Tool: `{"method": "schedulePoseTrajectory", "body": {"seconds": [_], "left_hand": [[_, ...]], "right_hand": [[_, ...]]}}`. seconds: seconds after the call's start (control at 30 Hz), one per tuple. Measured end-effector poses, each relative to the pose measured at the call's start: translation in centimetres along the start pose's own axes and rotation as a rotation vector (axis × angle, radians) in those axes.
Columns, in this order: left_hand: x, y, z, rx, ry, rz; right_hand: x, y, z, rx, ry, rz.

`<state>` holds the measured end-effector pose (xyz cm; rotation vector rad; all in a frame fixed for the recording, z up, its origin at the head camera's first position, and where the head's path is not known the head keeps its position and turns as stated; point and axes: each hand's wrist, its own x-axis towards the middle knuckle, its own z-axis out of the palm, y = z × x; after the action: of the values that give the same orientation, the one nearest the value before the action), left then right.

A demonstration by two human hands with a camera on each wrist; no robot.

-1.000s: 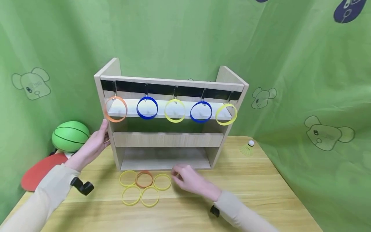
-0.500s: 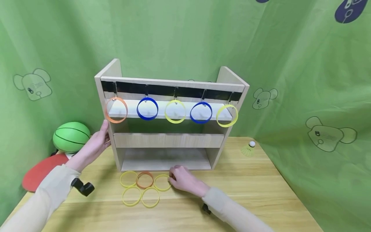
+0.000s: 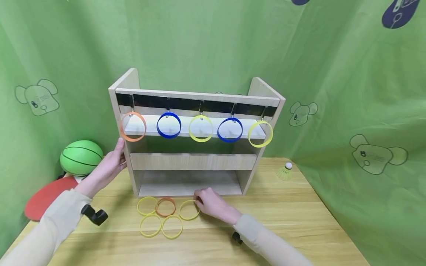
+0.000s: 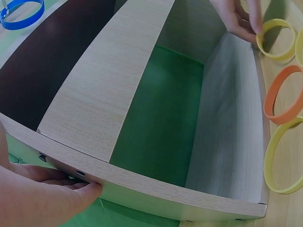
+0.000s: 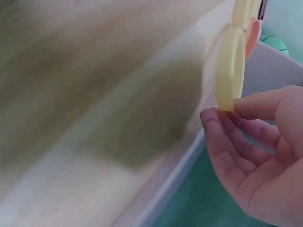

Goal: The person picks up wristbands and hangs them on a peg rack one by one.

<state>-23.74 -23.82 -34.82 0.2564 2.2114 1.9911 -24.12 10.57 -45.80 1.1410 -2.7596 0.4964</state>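
My right hand [image 3: 213,203] pinches the right edge of a yellow ring [image 3: 189,219] between thumb and fingertips, low by the shelf's front. In the right wrist view this yellow ring [image 5: 230,71] stands out from the fingertips. Left of it an orange ring [image 3: 165,207] and several other yellow rings [image 3: 151,225] lie on the table. My left hand [image 3: 108,168] rests against the outer left side of the wooden shelf [image 3: 193,161], thumb by its front edge. In the left wrist view the left hand's fingers [image 4: 57,184] touch that side panel.
Along the shelf's black strip [image 3: 149,101], hooks carry an orange ring [image 3: 133,139], two blue rings [image 3: 169,136] and two yellow rings [image 3: 201,140]. A green ball [image 3: 81,157] and a red paddle [image 3: 50,197] are at left; a shuttlecock [image 3: 285,171] lies at right.
My right hand has moved left to the nearest yellow ring and taken hold of it. The ring has shifted slightly right, away from the orange one. My left hand stays put.
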Motion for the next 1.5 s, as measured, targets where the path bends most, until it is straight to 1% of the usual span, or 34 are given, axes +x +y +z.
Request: {"method": "schedulePoseTrajectory", "body": {"seconds": [0.2, 0.3, 0.43, 0.57, 0.73, 1.0, 1.2, 1.33, 1.5], "left_hand": [[0.0, 0.1, -0.2, -0.006, 0.006, 0.007], [-0.1, 0.2, -0.3, -0.003, 0.007, 0.008], [-0.2, 0.1, -0.5, 0.0, 0.01, 0.006], [-0.3, 0.2, -0.6, 0.002, 0.007, 0.01], [-0.4, 0.2, -0.5, 0.013, 0.009, 0.008], [-0.2, 0.1, -0.3, 0.001, 0.014, 0.012], [-0.2, -0.1, -0.1, -0.006, 0.012, 0.008], [-0.1, -0.2, 0.0, -0.005, 0.011, 0.012], [0.1, -0.1, 0.1, -0.003, 0.012, 0.016]], "right_hand": [[0.3, -0.6, -1.9, -0.015, 0.066, -0.066], [0.6, -1.3, -2.9, -0.043, 0.101, -0.108], [1.3, -2.6, -4.7, -0.105, 0.168, -0.189], [2.2, -4.3, -7.3, -0.156, 0.224, -0.263], [3.5, -6.6, -11.0, -0.162, 0.276, -0.351], [5.9, -10.4, -16.3, -0.166, 0.289, -0.449], [8.1, -13.4, -19.0, -0.141, 0.322, -0.528], [10.0, -15.0, -20.5, -0.122, 0.372, -0.552], [12.6, -15.9, -22.1, -0.139, 0.404, -0.506]]}}
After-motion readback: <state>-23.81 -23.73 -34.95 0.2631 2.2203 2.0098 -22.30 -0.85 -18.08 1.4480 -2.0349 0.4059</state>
